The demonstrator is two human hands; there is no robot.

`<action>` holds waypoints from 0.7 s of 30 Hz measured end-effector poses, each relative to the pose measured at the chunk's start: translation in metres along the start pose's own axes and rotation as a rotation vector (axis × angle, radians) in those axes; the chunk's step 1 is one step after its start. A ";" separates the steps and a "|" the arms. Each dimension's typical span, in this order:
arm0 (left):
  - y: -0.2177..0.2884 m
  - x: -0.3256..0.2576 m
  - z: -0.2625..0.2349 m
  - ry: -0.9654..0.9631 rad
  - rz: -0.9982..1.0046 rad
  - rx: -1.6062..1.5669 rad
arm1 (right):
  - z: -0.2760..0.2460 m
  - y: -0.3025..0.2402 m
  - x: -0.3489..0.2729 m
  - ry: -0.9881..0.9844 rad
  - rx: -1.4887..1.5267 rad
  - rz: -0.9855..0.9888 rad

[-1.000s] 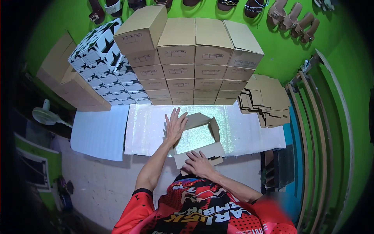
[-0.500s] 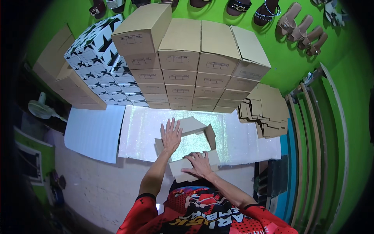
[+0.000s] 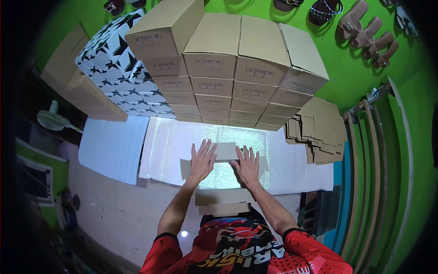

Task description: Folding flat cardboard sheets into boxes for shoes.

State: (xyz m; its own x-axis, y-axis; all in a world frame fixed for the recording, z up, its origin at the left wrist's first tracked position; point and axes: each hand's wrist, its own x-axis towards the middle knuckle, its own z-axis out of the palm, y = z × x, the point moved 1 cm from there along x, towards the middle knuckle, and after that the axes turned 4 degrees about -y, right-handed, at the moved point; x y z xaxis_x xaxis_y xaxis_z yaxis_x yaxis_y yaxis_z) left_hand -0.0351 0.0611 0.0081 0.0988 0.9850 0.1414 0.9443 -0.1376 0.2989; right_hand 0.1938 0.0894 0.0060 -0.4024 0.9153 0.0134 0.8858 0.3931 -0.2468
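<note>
We are holding our left hand [image 3: 202, 160] and right hand [image 3: 247, 165] splayed, seemingly gripping nothing, over the cardboard box [image 3: 220, 196] at the near edge of the tabletop [image 3: 299, 160], expecting light, stiff, crease-prone board, best held by side walls [image 3: 185, 168].

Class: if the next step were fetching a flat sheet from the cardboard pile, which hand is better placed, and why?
Probably the right hand: it is nearer the pile, which lies on the person's right. The left hand is farther away, with the right hand between.
</note>
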 end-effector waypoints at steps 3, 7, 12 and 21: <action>0.009 -0.010 -0.025 -0.093 0.004 0.056 | -0.003 0.016 0.004 0.056 0.029 0.090; -0.016 -0.040 -0.021 -0.179 -0.130 0.055 | -0.011 0.031 0.020 0.086 0.054 0.056; -0.016 -0.048 -0.004 -0.241 -0.238 -0.044 | -0.030 0.001 0.010 0.094 0.068 -0.036; 0.020 -0.042 0.015 -0.152 -0.370 -0.154 | 0.024 -0.045 -0.050 -0.068 0.029 -0.268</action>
State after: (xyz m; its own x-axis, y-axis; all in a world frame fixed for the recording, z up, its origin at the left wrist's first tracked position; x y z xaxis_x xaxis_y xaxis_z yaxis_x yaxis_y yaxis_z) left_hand -0.0154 0.0187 -0.0055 -0.1822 0.9733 -0.1395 0.8680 0.2258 0.4422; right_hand 0.1691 0.0237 -0.0067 -0.6370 0.7707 0.0167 0.7392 0.6168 -0.2705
